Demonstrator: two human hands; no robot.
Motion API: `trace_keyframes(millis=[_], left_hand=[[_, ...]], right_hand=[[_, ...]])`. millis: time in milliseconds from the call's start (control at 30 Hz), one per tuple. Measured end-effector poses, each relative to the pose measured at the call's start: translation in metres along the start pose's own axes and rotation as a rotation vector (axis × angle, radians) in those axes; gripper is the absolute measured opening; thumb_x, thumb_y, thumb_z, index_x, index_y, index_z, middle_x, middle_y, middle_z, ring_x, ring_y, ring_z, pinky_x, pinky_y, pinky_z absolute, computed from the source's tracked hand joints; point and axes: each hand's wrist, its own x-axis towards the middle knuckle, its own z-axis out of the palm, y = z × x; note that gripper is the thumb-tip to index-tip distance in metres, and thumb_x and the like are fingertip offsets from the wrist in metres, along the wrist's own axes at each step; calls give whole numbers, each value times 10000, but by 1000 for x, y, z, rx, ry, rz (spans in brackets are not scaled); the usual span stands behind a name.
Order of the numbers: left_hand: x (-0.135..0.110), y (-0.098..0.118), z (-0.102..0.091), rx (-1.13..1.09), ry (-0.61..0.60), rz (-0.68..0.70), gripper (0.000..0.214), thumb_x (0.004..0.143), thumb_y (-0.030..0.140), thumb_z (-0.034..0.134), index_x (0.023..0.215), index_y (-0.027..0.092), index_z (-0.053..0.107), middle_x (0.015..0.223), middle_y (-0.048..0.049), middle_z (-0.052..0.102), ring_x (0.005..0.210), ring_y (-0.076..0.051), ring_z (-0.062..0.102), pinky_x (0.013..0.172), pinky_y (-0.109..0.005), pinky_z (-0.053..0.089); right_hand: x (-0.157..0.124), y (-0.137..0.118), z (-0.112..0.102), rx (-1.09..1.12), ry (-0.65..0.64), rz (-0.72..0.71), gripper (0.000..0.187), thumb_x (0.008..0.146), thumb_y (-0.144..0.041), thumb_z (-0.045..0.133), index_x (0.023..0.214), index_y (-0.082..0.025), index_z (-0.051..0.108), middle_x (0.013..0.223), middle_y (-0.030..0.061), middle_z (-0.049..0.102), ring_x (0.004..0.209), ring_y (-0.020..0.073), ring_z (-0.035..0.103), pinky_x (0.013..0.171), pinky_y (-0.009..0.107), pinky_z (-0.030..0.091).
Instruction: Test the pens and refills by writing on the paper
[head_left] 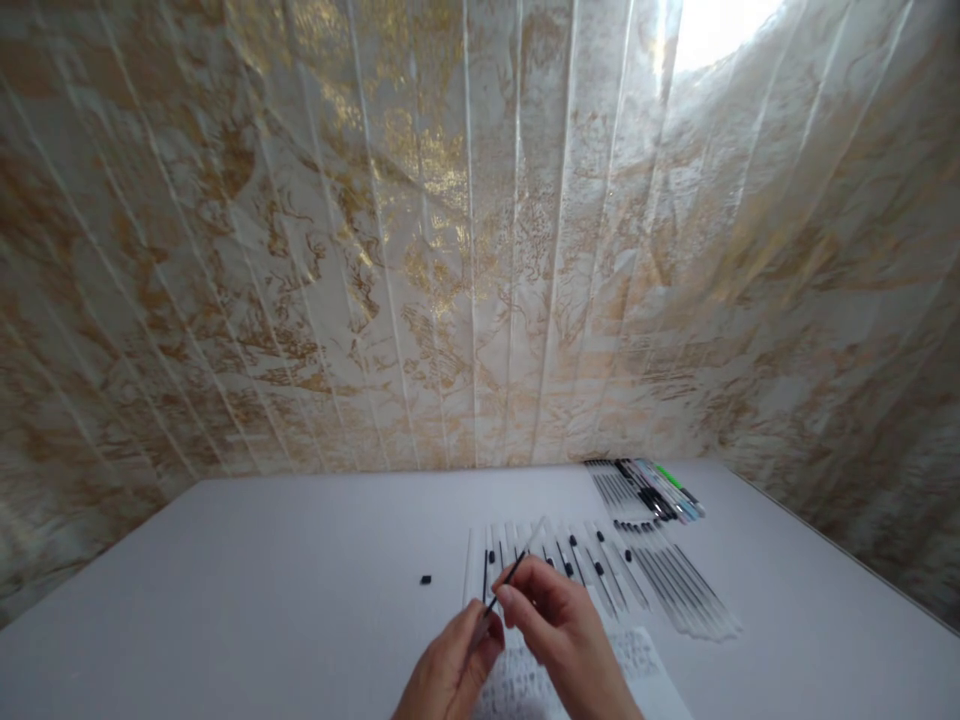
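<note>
Between my two hands runs a thin, dark pen refill (pixel 513 569), slanting up to the right. My left hand (pixel 454 662) is closed around its lower end, and whether a clear barrel is also in that fist I cannot tell. Higher up, my right hand (pixel 551 610) pinches the refill between thumb and fingertips. Just beyond the hands lie several clear pen barrels (pixel 470 560), dark refills and small black caps (pixel 598 568), spread in a loose row. A sheet of paper with handwriting (pixel 637 650) lies under and beside my hands.
One black cap (pixel 426 580) lies apart on the left of the white table (pixel 225 600). To the right is a row of clear pens with dark refills (pixel 686 585). Behind them are more pens and markers, one with a green body (pixel 667 476). A gold-patterned curtain (pixel 420 250) hangs behind.
</note>
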Motion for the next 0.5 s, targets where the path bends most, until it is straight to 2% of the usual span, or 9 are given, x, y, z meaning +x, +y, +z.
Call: trace_keyframes(millis=[67, 167, 267, 367, 433, 500], left_hand=[[12, 3, -1, -14, 25, 18, 441, 866, 577, 458, 1094, 221, 581, 1094, -73, 669, 1050, -246, 587, 950, -299, 412], [38, 13, -4, 42, 4, 75, 355, 894, 526, 433, 1013, 223, 573, 1072, -68, 679, 1012, -231, 596, 897, -290, 433], [61, 17, -4, 57, -18, 126, 304, 920, 477, 392, 1057, 214, 459, 1030, -81, 677, 952, -204, 612, 857, -287, 435], [71, 14, -1, 27, 18, 70, 293, 919, 397, 382, 1141, 218, 315, 1022, -88, 673, 933, -190, 626, 880, -307, 420], [71, 13, -2, 23, 14, 24, 304, 895, 329, 405, 1147, 235, 266, 1017, -73, 662, 929, -185, 621, 887, -312, 413], [70, 15, -10, 50, -44, -22, 369, 849, 292, 466, 1145, 246, 251, 970, -35, 630, 893, -175, 598, 848, -297, 421]], right_hand=[[14, 6, -1, -35, -40, 0, 251, 800, -387, 629, 678, -174, 580, 603, -17, 548, 564, 115, 462, 551, 233, 363], [38, 11, -9, -90, -58, -18, 233, 776, -356, 633, 650, -170, 570, 604, -25, 519, 568, 116, 427, 557, 241, 342], [56, 9, -16, -142, -83, -38, 169, 776, -316, 623, 695, -167, 619, 667, -20, 534, 609, 123, 437, 597, 248, 354], [62, 9, -16, -184, -152, -14, 99, 742, -268, 662, 772, -181, 697, 730, -16, 551, 637, 125, 434, 615, 249, 351], [63, 13, -13, -173, -158, -2, 77, 707, -257, 700, 724, -182, 707, 720, -18, 539, 642, 126, 433, 612, 249, 345], [64, 17, -11, -89, -137, 26, 127, 702, -294, 717, 669, -178, 678, 683, -20, 537, 630, 128, 456, 609, 253, 353]])
